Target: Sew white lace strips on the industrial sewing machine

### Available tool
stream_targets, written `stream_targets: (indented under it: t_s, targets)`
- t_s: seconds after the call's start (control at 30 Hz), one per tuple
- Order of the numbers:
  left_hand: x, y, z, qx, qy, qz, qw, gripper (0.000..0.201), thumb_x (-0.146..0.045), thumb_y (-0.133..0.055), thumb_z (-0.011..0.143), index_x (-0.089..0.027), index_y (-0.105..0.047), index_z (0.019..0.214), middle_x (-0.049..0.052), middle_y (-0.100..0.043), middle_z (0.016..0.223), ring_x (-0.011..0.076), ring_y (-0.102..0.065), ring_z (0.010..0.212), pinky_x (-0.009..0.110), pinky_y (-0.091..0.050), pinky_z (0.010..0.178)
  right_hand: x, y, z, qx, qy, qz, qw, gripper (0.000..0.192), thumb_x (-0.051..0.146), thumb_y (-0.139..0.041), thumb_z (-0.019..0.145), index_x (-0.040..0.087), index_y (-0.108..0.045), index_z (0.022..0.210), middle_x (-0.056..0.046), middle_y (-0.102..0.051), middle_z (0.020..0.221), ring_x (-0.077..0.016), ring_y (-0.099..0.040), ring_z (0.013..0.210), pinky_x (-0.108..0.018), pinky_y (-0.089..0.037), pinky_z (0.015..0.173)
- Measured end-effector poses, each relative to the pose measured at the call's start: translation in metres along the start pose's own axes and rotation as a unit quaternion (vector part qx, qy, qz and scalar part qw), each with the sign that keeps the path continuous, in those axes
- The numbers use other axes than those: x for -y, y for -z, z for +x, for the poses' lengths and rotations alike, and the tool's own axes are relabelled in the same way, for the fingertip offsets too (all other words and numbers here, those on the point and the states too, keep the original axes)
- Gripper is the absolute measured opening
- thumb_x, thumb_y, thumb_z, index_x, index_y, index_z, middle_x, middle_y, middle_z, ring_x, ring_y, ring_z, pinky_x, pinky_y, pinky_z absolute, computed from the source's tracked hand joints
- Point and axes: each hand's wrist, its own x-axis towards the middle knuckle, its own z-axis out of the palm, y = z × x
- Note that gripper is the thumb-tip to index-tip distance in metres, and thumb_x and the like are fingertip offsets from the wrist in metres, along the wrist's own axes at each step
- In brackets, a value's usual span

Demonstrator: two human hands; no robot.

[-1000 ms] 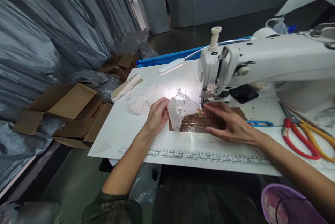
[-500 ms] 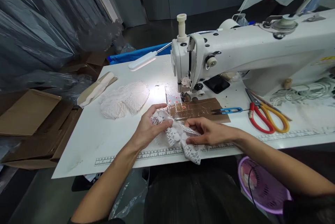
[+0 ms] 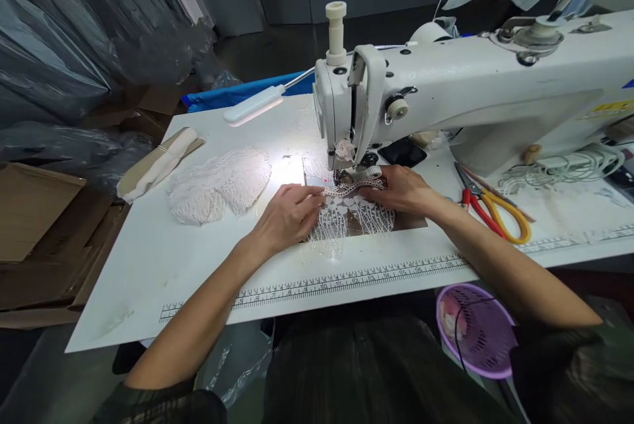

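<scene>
The person's left hand (image 3: 287, 216) and right hand (image 3: 401, 189) are bare, without gloves, rings or a watch. Both forearms are uncovered. Dark green ribbed sleeves are pushed up near the elbows, above dark clothing.

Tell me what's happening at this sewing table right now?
A person sits at a white sewing machine, both hands flat on a piece of white lace spread under the needle area. The left hand pins its near-left edge; the right hand presses it beside the presser foot. A pile of lace lies to the left, red and yellow scissors to the right.
</scene>
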Motion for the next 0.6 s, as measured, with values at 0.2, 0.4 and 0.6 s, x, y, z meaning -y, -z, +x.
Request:
stream_targets:
  t_s: [0.2, 0.4, 0.6]
  targets:
    - [-0.008, 0.005, -0.007, 0.036, 0.015, -0.075, 0.996, 0.028, -0.036, -0.055, 0.097, -0.017, -0.065, 0.115, 0.011, -0.067, 0.126, 0.0243, -0.064, 0.11, 0.049, -0.047, 0.098, -0.008, -0.002, -0.006, 0.059, 0.03, 0.166, 0.984, 0.025, 0.042, -0.068, 0.081, 0.021, -0.07, 0.096, -0.003, -0.07, 0.084, -0.0196, -0.063, 0.076, -0.033, -0.047, 0.068]
    - [-0.019, 0.019, -0.004, 0.062, 0.226, -0.37, 0.899, 0.078, -0.067, -0.069, 0.076, -0.012, -0.052, 0.13, 0.012, -0.067, 0.103, 0.0173, -0.064, 0.075, 0.032, -0.055, 0.064, 0.03, -0.023, -0.008, 0.134, 0.002, 0.439, 0.888, 0.035, 0.039, -0.075, 0.08, 0.016, -0.065, 0.103, -0.007, -0.07, 0.09, -0.0175, -0.066, 0.078, -0.03, -0.054, 0.065]
    - [-0.025, 0.016, -0.004, 0.051, 0.395, -0.331, 0.856, 0.062, -0.05, -0.07, 0.081, -0.018, -0.053, 0.131, 0.003, -0.059, 0.088, 0.0142, -0.059, 0.067, 0.028, -0.053, 0.057, 0.028, -0.022, -0.008, 0.086, 0.087, 0.285, 0.951, 0.021, 0.032, -0.058, 0.092, 0.017, -0.067, 0.102, -0.004, -0.071, 0.082, -0.0163, -0.066, 0.075, -0.031, -0.052, 0.073]
